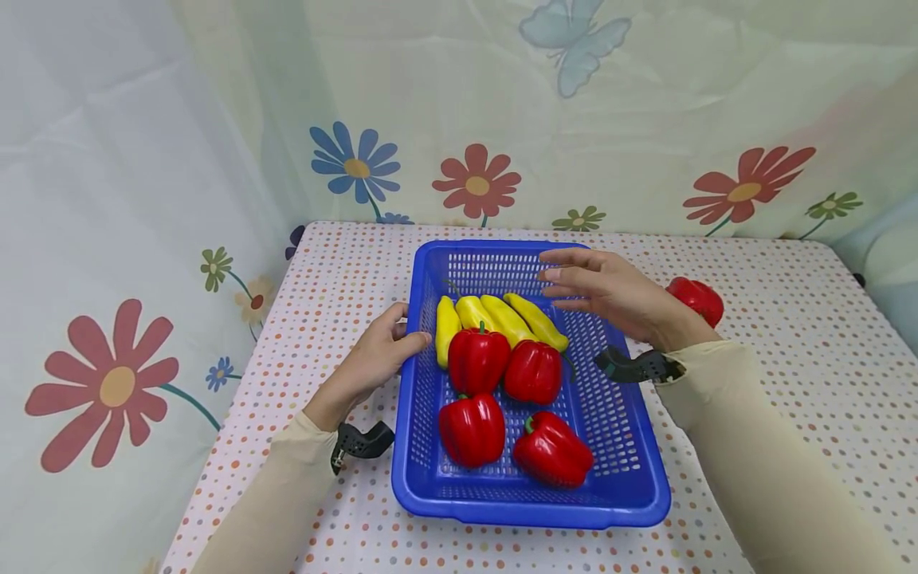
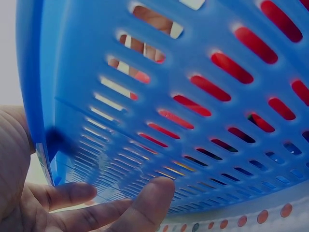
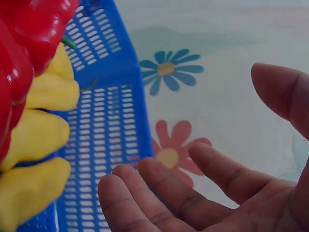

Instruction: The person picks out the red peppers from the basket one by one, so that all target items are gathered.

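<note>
Presently, the basket [image 1: 531, 516] stood on the dotted table [image 1: 796, 335]. At its left rim, the left hand [image 1: 376, 351] was holding it, the thumb over the edge and the fingers outside. Above its far right part hung the right hand [image 1: 610, 295], wide, the fingers extended. Inside the basket, four yellow peppers [image 1: 505, 320] lay farther and four red peppers [image 1: 471, 430] nearer; one loose pepper [image 1: 699, 300], also red, lay to its right.

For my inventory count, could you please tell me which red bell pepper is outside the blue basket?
It is the red bell pepper on the spotted tablecloth, right of the blue basket; the other four sit inside.
</note>
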Demonstrator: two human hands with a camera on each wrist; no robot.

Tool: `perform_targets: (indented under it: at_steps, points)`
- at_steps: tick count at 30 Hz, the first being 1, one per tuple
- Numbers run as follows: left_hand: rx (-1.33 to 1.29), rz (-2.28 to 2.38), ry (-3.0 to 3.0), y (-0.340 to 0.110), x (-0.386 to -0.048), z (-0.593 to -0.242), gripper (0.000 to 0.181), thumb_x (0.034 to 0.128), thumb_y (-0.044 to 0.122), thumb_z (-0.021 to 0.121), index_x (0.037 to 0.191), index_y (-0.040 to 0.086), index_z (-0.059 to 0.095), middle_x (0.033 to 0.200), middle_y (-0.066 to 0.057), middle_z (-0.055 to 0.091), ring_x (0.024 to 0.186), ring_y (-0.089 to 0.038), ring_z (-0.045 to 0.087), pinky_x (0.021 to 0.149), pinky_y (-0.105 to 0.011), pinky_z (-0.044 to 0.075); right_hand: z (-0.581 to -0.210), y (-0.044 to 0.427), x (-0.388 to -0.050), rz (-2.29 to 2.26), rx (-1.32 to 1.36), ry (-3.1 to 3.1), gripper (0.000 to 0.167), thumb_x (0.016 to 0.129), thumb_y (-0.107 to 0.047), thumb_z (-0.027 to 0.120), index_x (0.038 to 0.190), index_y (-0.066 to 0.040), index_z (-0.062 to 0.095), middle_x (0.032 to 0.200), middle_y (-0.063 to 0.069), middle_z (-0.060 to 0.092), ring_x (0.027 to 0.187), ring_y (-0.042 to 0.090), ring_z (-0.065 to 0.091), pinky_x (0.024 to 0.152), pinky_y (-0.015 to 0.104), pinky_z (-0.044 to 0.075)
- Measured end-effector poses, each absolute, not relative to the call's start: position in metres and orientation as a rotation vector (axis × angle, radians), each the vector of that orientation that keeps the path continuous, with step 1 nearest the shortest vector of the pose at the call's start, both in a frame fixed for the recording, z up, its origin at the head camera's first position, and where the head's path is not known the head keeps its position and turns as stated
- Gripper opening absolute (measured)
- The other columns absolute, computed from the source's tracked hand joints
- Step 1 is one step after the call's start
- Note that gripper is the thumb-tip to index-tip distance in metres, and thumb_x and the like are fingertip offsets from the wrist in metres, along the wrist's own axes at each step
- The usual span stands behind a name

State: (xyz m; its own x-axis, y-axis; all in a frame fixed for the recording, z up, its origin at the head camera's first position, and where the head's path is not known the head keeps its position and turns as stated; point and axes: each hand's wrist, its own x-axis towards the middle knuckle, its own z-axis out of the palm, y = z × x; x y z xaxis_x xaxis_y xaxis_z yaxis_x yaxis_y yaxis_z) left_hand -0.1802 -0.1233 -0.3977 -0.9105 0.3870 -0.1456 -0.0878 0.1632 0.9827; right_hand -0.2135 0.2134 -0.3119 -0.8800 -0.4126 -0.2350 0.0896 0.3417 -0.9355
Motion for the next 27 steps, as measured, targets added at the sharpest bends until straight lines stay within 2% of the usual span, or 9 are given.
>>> perform_targets:
  at_steps: [3,6,20,27]
  points:
    - [0.277,1.801,2.085,-0.123,-0.18,-0.398,0.042,0.104,0.015,0.055,0.14,-0.002,0.044,0.113,-0.029,0.071,0.087,-0.041,0.077,0.068,-0.045,0.066,-0.316,0.202,-0.217,-1.522,-0.305,2.157,0.062,0.107,-0.025,0.056,0.158,0.001,0.035,0.157,0.026,0.042,0.141,0.046,0.048,0.112,0.049,0.05]
    - [0.271,1.803,2.083,-0.123,-0.18,-0.398,0.042,0.1039,0.015,0.055,0.14,-0.002,0.044,0.114,-0.029,0.071,0.088,-0.04,0.077,0.068,-0.045,0.066,-0.321,0.192,-0.22,-1.493,-0.299,2.154,0.063,0.104,-0.025,0.06,0.157,0.001,0.038,0.156,0.025,0.044,0.14,0.046,0.049,0.113,0.058,0.046]
    - [0.259,1.797,2.088,-0.123,-0.18,-0.399,0.042,0.1032,0.016,0.056,0.14,-0.001,0.045,0.113,-0.029,0.071,0.087,-0.041,0.077,0.067,-0.045,0.066,-0.342,0.162,-0.228,-1.39,-0.284,2.057,0.06,0.102,-0.023,0.064,0.154,-0.002,0.043,0.151,0.021,0.052,0.132,0.041,0.059,0.11,0.054,0.051]
    - [0.265,1.789,2.097,-0.123,-0.181,-0.399,0.042,0.1031,0.016,0.056,0.14,0.0,0.045,0.113,-0.028,0.071,0.087,-0.041,0.077,0.067,-0.045,0.066,-0.348,0.155,-0.231,-1.325,-0.331,2.001,0.06,0.099,-0.023,0.067,0.152,-0.003,0.047,0.146,0.021,0.057,0.128,0.039,0.062,0.104,0.05,0.056]
